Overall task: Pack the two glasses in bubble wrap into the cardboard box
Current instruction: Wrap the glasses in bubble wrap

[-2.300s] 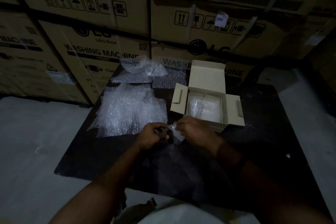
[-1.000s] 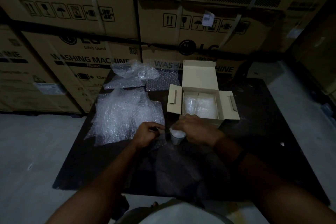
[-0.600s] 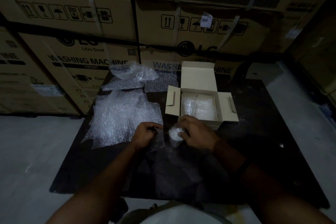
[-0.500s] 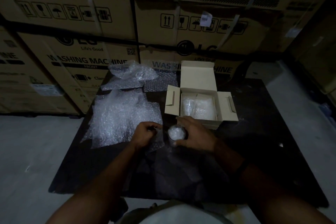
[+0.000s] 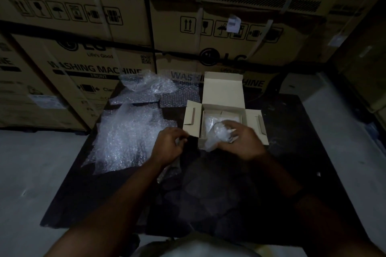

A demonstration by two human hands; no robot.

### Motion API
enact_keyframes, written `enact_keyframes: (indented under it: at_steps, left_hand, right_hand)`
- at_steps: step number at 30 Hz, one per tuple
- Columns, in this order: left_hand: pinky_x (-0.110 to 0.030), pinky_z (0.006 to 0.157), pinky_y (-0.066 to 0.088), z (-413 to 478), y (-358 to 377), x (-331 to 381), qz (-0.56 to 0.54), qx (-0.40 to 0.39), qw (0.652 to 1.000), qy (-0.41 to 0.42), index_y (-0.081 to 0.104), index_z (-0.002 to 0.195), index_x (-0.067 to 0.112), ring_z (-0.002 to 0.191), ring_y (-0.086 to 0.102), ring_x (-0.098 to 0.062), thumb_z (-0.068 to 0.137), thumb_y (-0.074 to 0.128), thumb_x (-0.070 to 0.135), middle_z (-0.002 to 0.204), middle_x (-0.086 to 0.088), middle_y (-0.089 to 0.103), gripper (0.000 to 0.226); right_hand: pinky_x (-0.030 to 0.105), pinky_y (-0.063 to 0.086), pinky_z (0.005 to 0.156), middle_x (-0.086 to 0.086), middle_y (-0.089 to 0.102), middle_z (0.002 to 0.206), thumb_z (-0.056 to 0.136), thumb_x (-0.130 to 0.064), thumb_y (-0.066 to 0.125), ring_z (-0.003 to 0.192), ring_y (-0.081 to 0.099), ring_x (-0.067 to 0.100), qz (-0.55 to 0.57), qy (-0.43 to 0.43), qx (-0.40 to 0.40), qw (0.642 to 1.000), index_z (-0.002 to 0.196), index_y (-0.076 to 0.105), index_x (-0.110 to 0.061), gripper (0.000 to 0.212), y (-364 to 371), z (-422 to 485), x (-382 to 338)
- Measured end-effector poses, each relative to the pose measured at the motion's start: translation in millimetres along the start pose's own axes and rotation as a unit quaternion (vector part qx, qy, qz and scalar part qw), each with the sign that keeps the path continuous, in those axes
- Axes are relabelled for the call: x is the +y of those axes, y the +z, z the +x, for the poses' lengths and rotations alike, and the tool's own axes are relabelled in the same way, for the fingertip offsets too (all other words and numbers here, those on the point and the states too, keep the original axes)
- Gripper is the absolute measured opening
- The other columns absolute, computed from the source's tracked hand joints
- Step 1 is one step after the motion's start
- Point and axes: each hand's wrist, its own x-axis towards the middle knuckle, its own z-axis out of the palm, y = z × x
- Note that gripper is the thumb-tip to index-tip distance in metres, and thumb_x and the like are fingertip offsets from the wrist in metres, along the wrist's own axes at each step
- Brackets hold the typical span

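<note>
One small cardboard box (image 5: 223, 89) is seen open at the centre of the frame on a dark table (image 5: 292, 152), its lid raised and its two side flaps spread. Bubble wrap is seen inside it. One wrapped glass (image 5: 221, 133) is held in the right hand (image 5: 243, 145), whose fingers are curled round it; the bundle is poised over the box's near edge, partly above the opening.

The left hand (image 5: 167, 148) is placed just left of the box, with its fingers curled in. Whether anything is pinched there cannot be told in the dim light.

Three loose lots of bubble wrap are counted left of centre:
- one large crumpled heap (image 5: 129, 137);
- one smaller crumpled piece (image 5: 146, 85) above it;
- one flat sheet (image 5: 179, 96) beside the box's lid.

The top of the frame is filled by stacked cartons (image 5: 94, 69), two of them printed WASHING MACHINE.
</note>
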Motion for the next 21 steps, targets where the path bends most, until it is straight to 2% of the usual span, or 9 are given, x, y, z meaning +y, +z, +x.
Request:
enact_keyframes:
  at_steps: [1, 3, 6, 10, 13, 15, 17, 19, 21]
  left_hand:
    - [-0.030, 0.084, 0.047, 8, 3, 6, 0.023, 0.002, 0.999, 0.026, 0.075, 0.090, 0.015, 0.088, 0.064, -0.017, 0.076, 0.063, 0.013, 0.094, -0.001, 0.073, 0.018]
    - [-0.033, 0.084, 0.049, 25, 11, 15, 0.060, -0.010, 0.996, 0.060, 0.075, 0.089, 0.014, 0.087, 0.065, -0.020, 0.078, 0.061, 0.016, 0.094, -0.002, 0.073, 0.018]
    - [-0.039, 0.086, 0.047, 50, 28, 24, 0.133, -0.083, 0.985, 0.075, 0.072, 0.096, 0.015, 0.095, 0.064, -0.026, 0.081, 0.045, 0.037, 0.104, -0.003, 0.071, 0.038]
    - [-0.042, 0.109, 0.024, 74, 46, 37, 0.256, -0.210, 0.944, -0.004, 0.047, 0.138, 0.025, 0.138, 0.032, -0.023, 0.086, 0.054, 0.050, 0.148, 0.002, 0.042, 0.058]
    - [-0.048, 0.113, 0.016, 83, 53, 42, 0.319, -0.269, 0.909, -0.004, 0.035, 0.144, 0.026, 0.143, 0.019, -0.024, 0.085, 0.056, 0.055, 0.155, 0.002, 0.028, 0.069]
    - [-0.051, 0.113, 0.014, 86, 56, 43, 0.335, -0.286, 0.898, -0.015, 0.030, 0.146, 0.026, 0.143, 0.017, -0.026, 0.084, 0.056, 0.057, 0.156, 0.002, 0.025, 0.074]
    - [-0.054, 0.112, 0.013, 87, 58, 45, 0.350, -0.296, 0.889, -0.020, 0.029, 0.146, 0.027, 0.143, 0.015, -0.027, 0.083, 0.056, 0.059, 0.156, 0.003, 0.024, 0.076]
    - [-0.056, 0.111, 0.013, 89, 59, 48, 0.363, -0.302, 0.881, -0.018, 0.031, 0.146, 0.028, 0.143, 0.015, -0.027, 0.082, 0.055, 0.062, 0.156, 0.005, 0.024, 0.077]
    - [-0.056, 0.110, 0.012, 90, 58, 50, 0.367, -0.303, 0.879, -0.017, 0.034, 0.145, 0.029, 0.142, 0.016, -0.028, 0.081, 0.056, 0.062, 0.155, 0.005, 0.026, 0.075]
  right_hand:
    - [0.010, 0.048, 0.076, -0.013, 0.065, 0.107, 0.060, -0.024, 0.089, 0.090, 0.062, 0.004, -0.024, -0.008, 0.025, 0.999, 0.122, 0.059, -0.027, 0.069, -12, 8, 2]
    - [0.006, 0.038, 0.083, -0.008, 0.061, 0.118, 0.063, -0.025, 0.087, 0.101, 0.058, 0.006, -0.105, -0.045, 0.043, 0.993, 0.130, 0.054, -0.019, 0.075, -32, 24, 12]
    - [0.014, 0.030, 0.099, 0.003, 0.050, 0.139, 0.071, -0.018, 0.082, 0.125, 0.048, 0.016, -0.200, -0.074, -0.005, 0.977, 0.139, 0.045, -0.016, 0.078, -44, 45, 30]
    - [0.019, 0.026, 0.107, 0.001, 0.044, 0.146, 0.081, -0.005, 0.069, 0.133, 0.042, 0.020, -0.291, -0.115, -0.065, 0.947, 0.141, 0.044, -0.019, 0.066, -38, 65, 52]
    - [0.033, 0.032, 0.110, 0.000, 0.039, 0.150, 0.090, -0.005, 0.054, 0.136, 0.038, 0.021, -0.344, -0.116, -0.098, 0.927, 0.143, 0.041, -0.024, 0.057, -33, 74, 57]
    - [0.036, 0.032, 0.109, 0.002, 0.038, 0.150, 0.093, -0.005, 0.046, 0.137, 0.036, 0.023, -0.375, -0.115, -0.132, 0.911, 0.143, 0.040, -0.023, 0.054, -33, 77, 59]
    - [0.037, 0.037, 0.105, 0.002, 0.036, 0.150, 0.090, -0.005, 0.051, 0.134, 0.037, 0.025, -0.381, -0.122, -0.130, 0.907, 0.144, 0.039, -0.026, 0.059, -32, 77, 64]
    - [0.033, 0.044, 0.096, 0.002, 0.035, 0.149, 0.083, -0.003, 0.061, 0.129, 0.041, 0.024, -0.397, -0.145, -0.146, 0.895, 0.143, 0.038, -0.032, 0.069, -30, 75, 71]
    - [0.025, 0.046, 0.083, 0.000, 0.034, 0.147, 0.086, -0.005, 0.062, 0.118, 0.049, 0.020, -0.395, -0.133, -0.193, 0.888, 0.139, 0.043, -0.031, 0.062, -30, 72, 74]
